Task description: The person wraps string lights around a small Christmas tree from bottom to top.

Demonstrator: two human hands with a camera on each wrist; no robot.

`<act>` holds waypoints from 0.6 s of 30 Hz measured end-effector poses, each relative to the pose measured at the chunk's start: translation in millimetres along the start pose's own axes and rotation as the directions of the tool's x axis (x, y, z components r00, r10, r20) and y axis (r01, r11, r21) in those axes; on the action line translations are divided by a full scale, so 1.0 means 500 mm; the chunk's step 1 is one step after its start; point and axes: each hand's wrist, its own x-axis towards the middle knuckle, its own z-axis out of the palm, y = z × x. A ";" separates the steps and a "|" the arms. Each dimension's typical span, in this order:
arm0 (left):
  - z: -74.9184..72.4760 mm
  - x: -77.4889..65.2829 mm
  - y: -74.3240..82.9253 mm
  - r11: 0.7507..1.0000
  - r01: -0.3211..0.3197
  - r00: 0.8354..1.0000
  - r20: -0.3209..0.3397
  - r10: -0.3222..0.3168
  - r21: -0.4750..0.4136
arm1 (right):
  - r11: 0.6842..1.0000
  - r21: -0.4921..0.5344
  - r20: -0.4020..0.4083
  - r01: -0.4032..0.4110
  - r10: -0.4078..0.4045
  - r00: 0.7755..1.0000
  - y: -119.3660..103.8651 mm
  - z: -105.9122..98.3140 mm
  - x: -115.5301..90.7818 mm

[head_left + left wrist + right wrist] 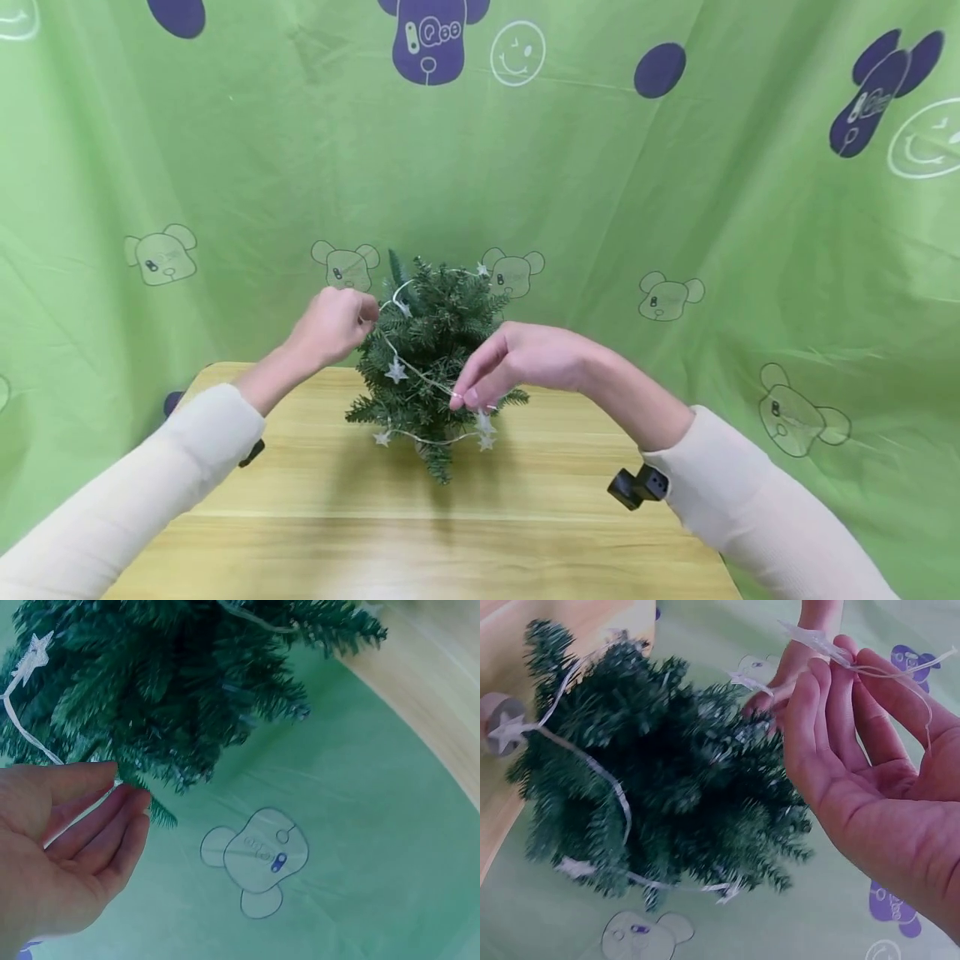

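Note:
A small green artificial Christmas tree [438,333] stands on the table, wound with a white string of star-shaped lights [396,371]. At the tree's left side, my left hand [333,323] pinches the light string between thumb and fingertips; the wire runs through the fingers in the left wrist view. My right hand [517,362], in front of the tree's right side, pinches another stretch of the same string. A star [810,637] sits at the right fingertips in the right wrist view. Between both hands the wire slopes down across the tree's front. Lower loops circle the branches.
The light wooden table [300,500] lies beneath the tree. Behind it hangs a green cloth [570,183] printed with bear heads and smileys, close to the table's back edge. A black wrist camera [637,486] is on the right sleeve.

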 end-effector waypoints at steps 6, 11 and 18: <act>0.017 -0.015 -0.002 0.999 0.001 1.000 -0.009 -0.001 0.033 | 0.999 -0.026 -0.010 -0.044 0.044 0.999 0.038 -0.013 -0.009; 0.015 -0.019 0.003 0.999 0.048 0.999 0.000 -0.048 -0.001 | 0.997 0.034 -0.051 -0.074 0.075 0.996 0.072 -0.022 -0.014; -0.004 -0.022 0.025 0.993 0.081 0.993 -0.076 -0.088 -0.091 | 0.988 0.129 -0.218 -0.088 0.115 0.969 0.100 -0.032 -0.024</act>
